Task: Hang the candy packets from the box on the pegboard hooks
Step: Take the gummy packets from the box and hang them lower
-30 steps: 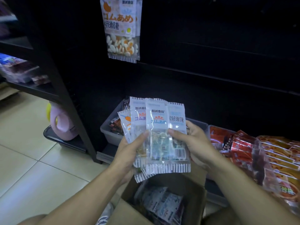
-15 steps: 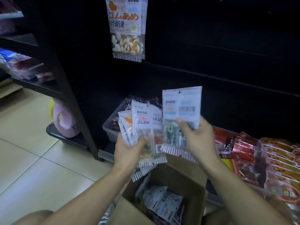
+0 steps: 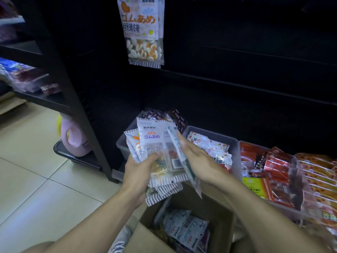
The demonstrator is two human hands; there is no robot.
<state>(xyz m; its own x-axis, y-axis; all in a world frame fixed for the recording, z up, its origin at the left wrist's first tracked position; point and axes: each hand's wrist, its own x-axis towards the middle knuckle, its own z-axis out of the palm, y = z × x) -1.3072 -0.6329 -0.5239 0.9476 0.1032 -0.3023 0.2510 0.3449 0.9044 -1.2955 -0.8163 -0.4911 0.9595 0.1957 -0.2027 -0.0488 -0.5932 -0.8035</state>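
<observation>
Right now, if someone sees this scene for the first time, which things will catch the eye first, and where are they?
The eye goes first to the fan of candy packets in the middle, gripped by the left hand, with the right hand holding one packet edge-on beside it. Above them, the hanging packets stand out brightly against the dark pegboard. Below, the open cardboard box holds more packets.

Single head-worn wide-angle cam looked forward and down, close over both hands, facing the dark pegboard [image 3: 237, 52].
</observation>
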